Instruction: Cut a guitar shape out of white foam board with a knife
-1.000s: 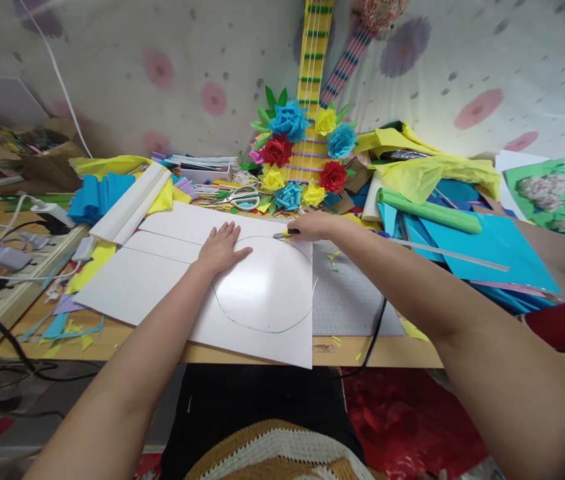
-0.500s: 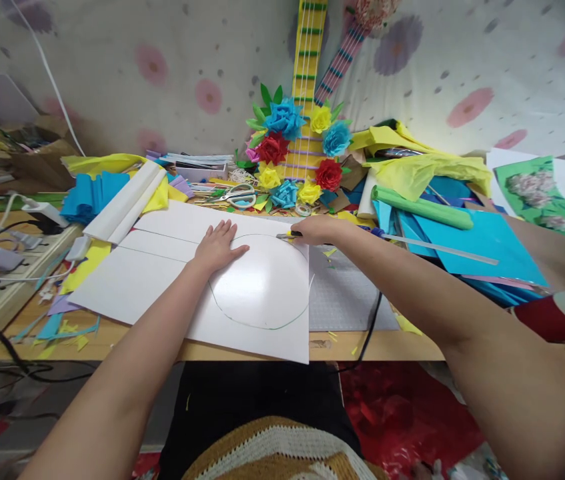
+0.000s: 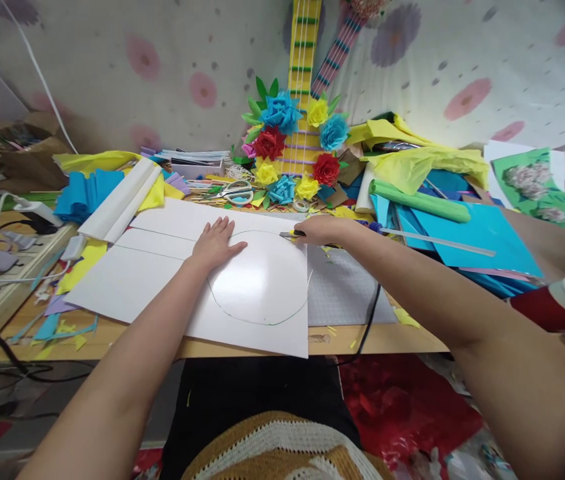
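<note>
Fingers (image 3: 220,228) of the left hand (image 3: 216,247) lie flat and slightly parted on a white board (image 3: 257,287), thumb held out. The right hand's fingers close around a cutter (image 3: 293,234), its blade by the drawn curve near the board's far right corner. The board rests on the tabletop (image 3: 387,343), beside a grey mat (image 3: 349,297); scissors (image 3: 224,191) lie beyond it.
</note>
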`<state>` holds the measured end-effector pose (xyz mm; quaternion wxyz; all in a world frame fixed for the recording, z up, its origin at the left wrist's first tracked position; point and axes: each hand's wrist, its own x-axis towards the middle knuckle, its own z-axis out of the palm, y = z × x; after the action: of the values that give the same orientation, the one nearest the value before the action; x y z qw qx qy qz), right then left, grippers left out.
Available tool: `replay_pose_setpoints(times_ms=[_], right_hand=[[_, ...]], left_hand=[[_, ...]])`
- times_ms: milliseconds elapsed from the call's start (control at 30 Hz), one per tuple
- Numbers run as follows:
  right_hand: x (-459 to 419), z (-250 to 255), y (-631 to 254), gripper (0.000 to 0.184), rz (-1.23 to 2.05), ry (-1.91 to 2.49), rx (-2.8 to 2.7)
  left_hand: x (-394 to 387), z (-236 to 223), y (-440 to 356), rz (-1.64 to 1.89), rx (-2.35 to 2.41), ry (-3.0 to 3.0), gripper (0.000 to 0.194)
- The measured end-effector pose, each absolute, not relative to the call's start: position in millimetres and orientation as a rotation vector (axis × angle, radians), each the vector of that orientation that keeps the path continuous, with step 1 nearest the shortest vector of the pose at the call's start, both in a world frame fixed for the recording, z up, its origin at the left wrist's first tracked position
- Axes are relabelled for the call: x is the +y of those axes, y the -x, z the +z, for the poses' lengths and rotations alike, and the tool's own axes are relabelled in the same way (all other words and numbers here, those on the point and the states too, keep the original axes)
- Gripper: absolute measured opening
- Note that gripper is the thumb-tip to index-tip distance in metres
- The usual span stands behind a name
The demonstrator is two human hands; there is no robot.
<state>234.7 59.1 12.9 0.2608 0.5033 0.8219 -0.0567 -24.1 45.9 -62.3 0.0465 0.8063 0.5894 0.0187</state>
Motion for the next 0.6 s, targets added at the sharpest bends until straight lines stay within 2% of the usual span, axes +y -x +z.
replay_pose_setpoints(times_ms=[600], right_hand=[[33,21,-237,0.041,-0.199,-1.403,2.142]], left_hand=[[46,-62,24,0.065,1.802,-2.458,0.073]])
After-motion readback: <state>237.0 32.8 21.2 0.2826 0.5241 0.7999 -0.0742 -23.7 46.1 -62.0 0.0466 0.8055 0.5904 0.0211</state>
